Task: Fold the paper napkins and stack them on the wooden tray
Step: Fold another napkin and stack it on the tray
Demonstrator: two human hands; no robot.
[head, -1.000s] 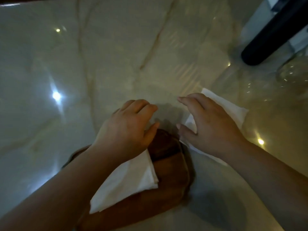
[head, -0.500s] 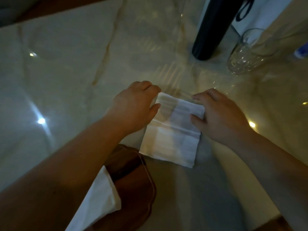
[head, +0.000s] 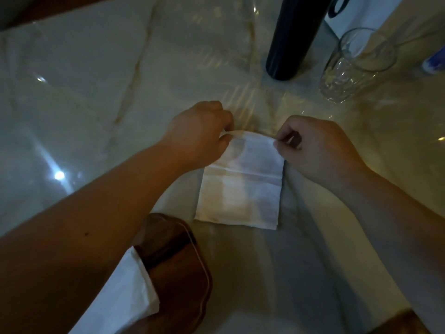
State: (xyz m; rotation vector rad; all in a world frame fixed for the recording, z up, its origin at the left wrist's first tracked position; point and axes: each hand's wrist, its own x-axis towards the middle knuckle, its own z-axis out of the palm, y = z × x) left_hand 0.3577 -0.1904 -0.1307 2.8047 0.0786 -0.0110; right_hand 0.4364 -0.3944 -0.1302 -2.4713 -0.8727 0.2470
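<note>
A white paper napkin (head: 243, 184) lies flat on the marble table, creased across its middle. My left hand (head: 197, 131) pinches its far left corner. My right hand (head: 315, 148) pinches its far right corner, and the far edge is lifted slightly. A dark wooden tray (head: 178, 261) sits near the bottom, partly under my left forearm. A folded white napkin (head: 125, 292) rests on the tray's left part.
A tall dark bottle (head: 293, 37) stands at the back. An empty clear glass (head: 354, 66) stands to its right. A white object with a black cord (head: 361, 10) is in the far right corner. A blue and white item (head: 435, 62) shows at the right edge.
My left hand left the folded napkin on the tray. The other napkin came to the table's middle, and both hands went from lying on it to pinching its far corners.
</note>
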